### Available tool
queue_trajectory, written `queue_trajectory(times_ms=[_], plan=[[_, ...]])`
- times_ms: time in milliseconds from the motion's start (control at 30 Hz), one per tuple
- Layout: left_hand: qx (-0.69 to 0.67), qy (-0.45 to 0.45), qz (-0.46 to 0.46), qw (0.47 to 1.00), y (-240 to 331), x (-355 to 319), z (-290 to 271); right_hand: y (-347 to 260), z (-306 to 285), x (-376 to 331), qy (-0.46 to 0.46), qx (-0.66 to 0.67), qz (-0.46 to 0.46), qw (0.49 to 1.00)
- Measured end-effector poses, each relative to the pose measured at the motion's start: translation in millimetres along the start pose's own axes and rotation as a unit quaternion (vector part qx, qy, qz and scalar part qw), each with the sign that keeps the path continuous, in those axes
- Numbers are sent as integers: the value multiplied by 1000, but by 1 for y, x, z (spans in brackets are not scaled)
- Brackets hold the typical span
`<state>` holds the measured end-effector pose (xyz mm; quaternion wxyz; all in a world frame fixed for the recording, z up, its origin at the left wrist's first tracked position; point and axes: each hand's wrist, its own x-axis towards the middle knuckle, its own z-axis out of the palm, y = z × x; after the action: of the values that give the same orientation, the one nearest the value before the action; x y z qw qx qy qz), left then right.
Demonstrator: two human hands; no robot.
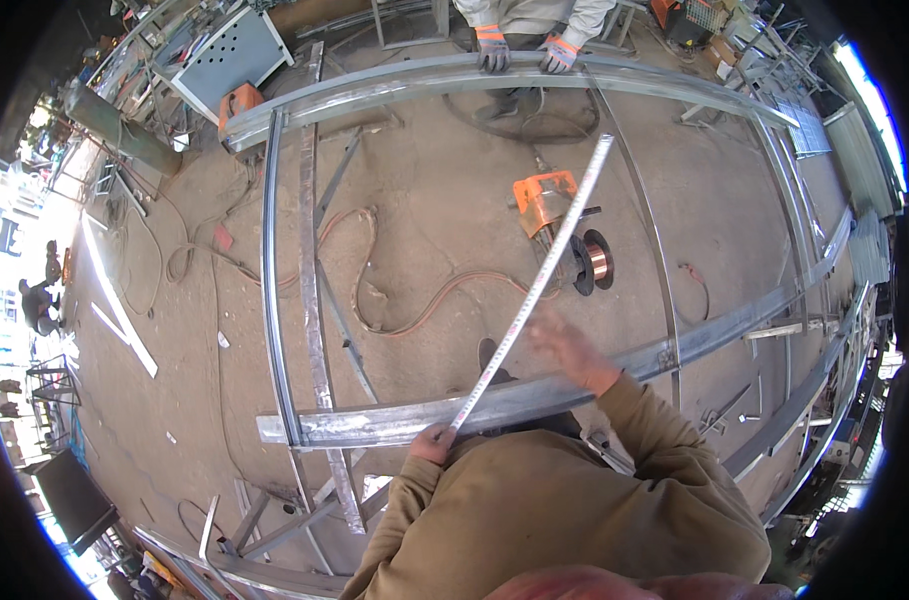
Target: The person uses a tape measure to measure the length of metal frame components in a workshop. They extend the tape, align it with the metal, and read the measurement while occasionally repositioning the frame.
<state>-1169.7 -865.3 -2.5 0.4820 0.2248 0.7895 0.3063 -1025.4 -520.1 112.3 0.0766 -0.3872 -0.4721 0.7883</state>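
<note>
A long metal tape measure blade [544, 275] runs from my left hand [431, 441] up and across a big steel frame toward its far rail. My left hand pinches the near end of the blade against the frame's near rail [374, 422]. Blurred and apart-fingered, my right hand [572, 350] hovers beside the middle of the blade, just above the near rail; whether it touches the blade is unclear. At the far rail [424, 78] another person rests two gloved hands [519, 55] on the steel.
An orange wire-feed welder [544, 200] with a copper wire spool [598, 260] sits on the dirt floor inside the frame. Cables loop across the ground [394, 300]. More steel frames lie at right [804, 400] and below. A grey perforated box [224, 55] stands far left.
</note>
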Motion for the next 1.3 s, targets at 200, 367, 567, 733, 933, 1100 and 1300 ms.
queue_trajectory(times_ms=[200,367,567,733,933,1100,1300], plan=[[11,92,-7,996,-14,0,18,-92,-107,160,99,-217,-173,956],[24,148,51,987,-5,-5,26,-185,-167,333,198,-455,-173,851],[-20,165,-2,986,-4,-11,32,-250,-215,499,270,-550,-288,736],[-65,174,-73,980,-11,-13,35,-288,-238,586,251,-617,-328,670],[-68,173,-133,973,-3,-5,36,-329,-255,652,225,-696,-337,592],[-69,166,-171,969,4,0,33,-344,-270,684,181,-737,-329,562],[-70,157,-194,966,6,0,30,-318,-260,658,206,-629,-400,633]])
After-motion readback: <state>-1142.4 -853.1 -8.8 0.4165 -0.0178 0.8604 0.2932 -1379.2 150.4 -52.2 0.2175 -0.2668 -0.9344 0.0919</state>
